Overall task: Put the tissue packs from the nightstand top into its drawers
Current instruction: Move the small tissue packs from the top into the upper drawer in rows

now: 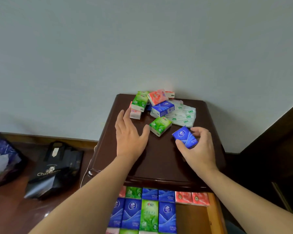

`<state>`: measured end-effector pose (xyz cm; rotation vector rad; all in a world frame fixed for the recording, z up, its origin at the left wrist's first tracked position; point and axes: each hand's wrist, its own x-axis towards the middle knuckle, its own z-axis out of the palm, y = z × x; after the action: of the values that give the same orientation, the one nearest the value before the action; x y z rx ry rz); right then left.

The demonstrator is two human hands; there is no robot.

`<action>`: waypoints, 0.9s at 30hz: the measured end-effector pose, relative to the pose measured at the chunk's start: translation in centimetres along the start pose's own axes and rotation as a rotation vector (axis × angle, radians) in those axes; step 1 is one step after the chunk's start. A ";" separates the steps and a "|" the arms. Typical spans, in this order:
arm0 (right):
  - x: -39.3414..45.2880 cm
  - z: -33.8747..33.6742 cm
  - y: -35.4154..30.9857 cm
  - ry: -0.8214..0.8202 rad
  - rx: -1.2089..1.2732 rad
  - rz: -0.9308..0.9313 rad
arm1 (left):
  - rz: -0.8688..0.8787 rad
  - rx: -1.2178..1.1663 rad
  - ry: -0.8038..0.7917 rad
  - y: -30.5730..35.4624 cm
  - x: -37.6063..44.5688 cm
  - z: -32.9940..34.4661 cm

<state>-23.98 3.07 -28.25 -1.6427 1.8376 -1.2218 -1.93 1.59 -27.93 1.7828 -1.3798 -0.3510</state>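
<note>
Your right hand point(199, 147) is pinching a blue pack point(184, 137) on the nightstand point(159, 159); your left hand point(129, 138) is hovering, fingers spread, holding nothing.

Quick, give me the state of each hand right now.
Left hand: open, fingers spread over the nightstand top, holding nothing.
Right hand: grip closed around a blue tissue pack.

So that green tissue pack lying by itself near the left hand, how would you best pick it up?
Pinch the small green plastic-wrapped tissue pack across its two long side faces, coming from above and from the left, where the open left hand already is. It lies flat and slightly skewed on the dark wooden nightstand top, apart from the pile, so both sides look free.
</note>
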 end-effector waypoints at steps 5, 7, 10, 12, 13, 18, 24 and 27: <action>0.0 0.4 0.5 -0.107 -0.077 -0.066 | 0.000 -0.028 0.092 0.1 4.3 1.8; 0.2 0.4 0.7 -0.105 -0.072 -0.098 | 0.007 0.034 0.128 0.3 5.8 2.5; 0.4 0.4 0.7 -0.130 -0.056 -0.132 | 0.037 0.136 0.146 0.2 7.2 3.4; 0.4 0.4 0.7 -0.157 -0.049 -0.133 | 0.041 0.151 0.154 0.0 7.6 3.7; 0.4 0.4 0.7 -0.163 -0.050 -0.131 | 0.034 0.139 0.156 -0.1 7.6 3.8; 0.4 0.4 0.7 -0.175 -0.046 -0.105 | -0.011 -0.009 0.231 0.2 6.6 2.9; 0.5 0.6 0.8 -0.169 -0.047 -0.076 | -0.150 -0.399 0.328 -0.3 1.8 0.1; 0.5 0.6 0.5 -0.164 -0.059 -0.051 | -0.207 -0.510 0.271 -0.5 -2.2 -1.5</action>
<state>-23.92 2.34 -28.80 -1.7756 1.7557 -1.0283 -1.35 4.23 -27.94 1.4792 -0.8247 -0.5005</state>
